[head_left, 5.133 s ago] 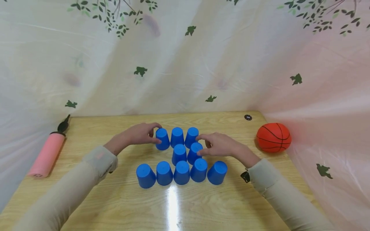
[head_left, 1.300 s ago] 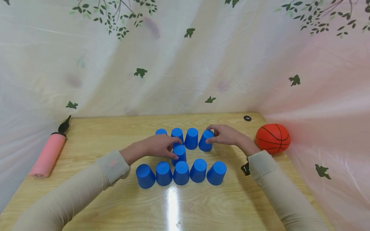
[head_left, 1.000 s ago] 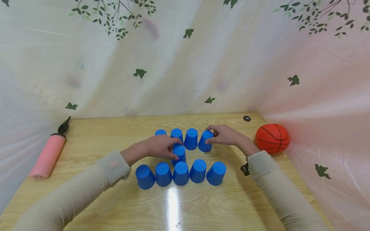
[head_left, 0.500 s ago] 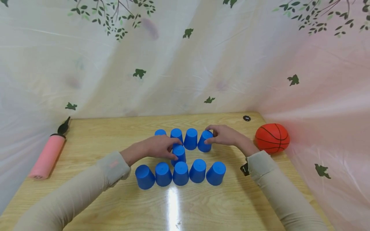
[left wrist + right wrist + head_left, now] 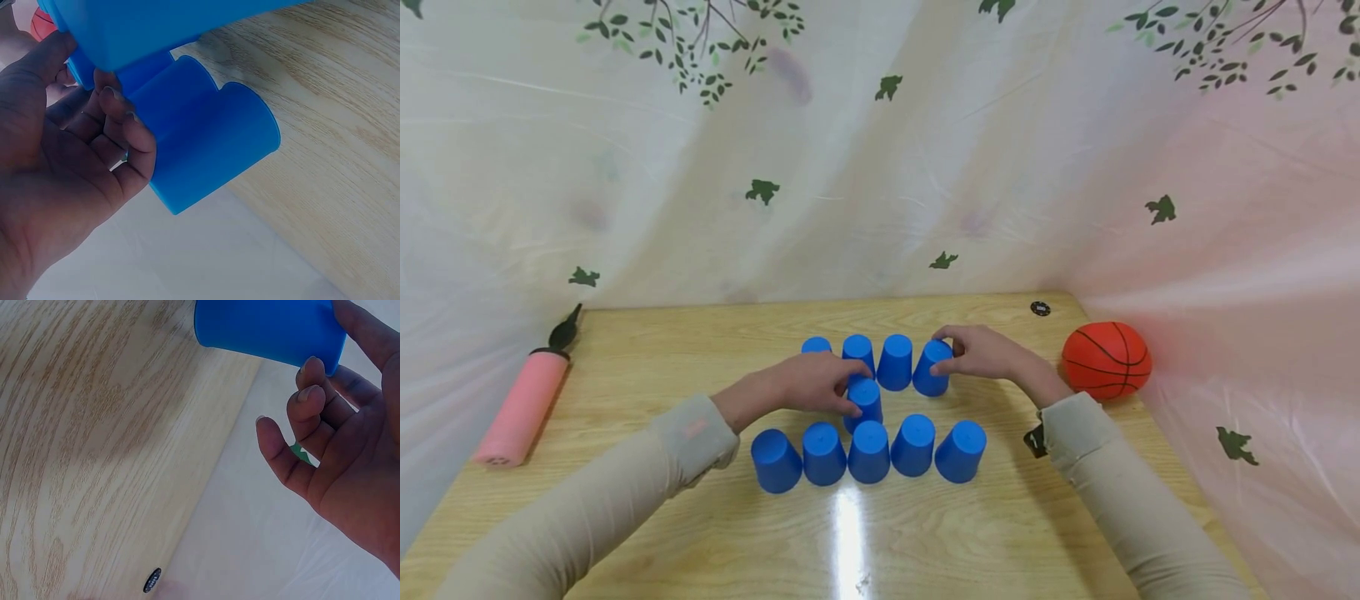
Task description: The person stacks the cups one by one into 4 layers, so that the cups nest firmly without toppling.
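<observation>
Upside-down blue cups stand on the wooden table in rows. My left hand pinches the lone middle cup between thumb and fingers, its arm covering part of the back row's left side. At the right end of the back row, my right hand holds a cup by its side; the right wrist view shows that cup near the fingertips. Beside it in the back row are another cup and two partly hidden ones. Several more cups form the front row, including a centre cup.
A pink hand pump with a black nozzle lies at the left. An orange toy basketball rests at the right edge, and a black round chip is near the back. A pale curtain with leaf prints hangs behind the table.
Since the oldest frame, my right hand has shifted a cup from the middle row to the back row's right end. My left hand went from the back-left cup to the middle one. Lately both stay still.
</observation>
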The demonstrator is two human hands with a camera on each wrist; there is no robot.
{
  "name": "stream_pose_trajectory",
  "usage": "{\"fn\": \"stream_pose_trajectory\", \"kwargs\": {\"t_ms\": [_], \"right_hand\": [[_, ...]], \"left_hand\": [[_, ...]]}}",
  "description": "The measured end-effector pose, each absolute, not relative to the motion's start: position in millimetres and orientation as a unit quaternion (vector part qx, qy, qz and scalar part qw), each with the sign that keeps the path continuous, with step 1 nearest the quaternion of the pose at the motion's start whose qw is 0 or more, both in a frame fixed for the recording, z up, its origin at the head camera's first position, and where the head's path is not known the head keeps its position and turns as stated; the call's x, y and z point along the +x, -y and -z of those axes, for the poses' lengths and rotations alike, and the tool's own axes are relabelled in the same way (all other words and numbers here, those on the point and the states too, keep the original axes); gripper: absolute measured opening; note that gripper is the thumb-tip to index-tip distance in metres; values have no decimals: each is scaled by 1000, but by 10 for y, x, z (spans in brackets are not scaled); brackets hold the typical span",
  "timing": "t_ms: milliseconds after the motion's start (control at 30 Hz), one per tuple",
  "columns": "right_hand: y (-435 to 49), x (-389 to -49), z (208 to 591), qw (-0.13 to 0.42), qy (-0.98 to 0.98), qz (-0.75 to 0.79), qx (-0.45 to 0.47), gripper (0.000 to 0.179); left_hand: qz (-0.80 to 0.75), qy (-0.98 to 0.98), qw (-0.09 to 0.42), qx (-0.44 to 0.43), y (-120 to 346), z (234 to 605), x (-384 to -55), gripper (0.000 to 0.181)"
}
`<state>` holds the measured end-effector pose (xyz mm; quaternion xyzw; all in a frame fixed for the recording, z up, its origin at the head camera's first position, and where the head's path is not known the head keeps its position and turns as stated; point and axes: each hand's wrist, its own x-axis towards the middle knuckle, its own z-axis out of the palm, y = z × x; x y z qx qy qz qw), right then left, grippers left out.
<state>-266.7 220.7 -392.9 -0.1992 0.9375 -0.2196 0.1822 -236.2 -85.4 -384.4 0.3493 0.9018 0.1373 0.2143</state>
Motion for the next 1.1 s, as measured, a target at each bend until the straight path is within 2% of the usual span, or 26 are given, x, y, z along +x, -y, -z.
{"fn": "stream_pose_trajectory", "kwargs": {"t_ms": [500,1100], "right_hand": [[-2202,-2662,3920,184,-938,219,-196,65],[-2323,-2580,3894,173,-938,225,-197,68]], "left_hand": [[-146,-899,209,356,884,3836,-2359,51],[-172,-902,174,355,1150,3507,-2387,57]]}}
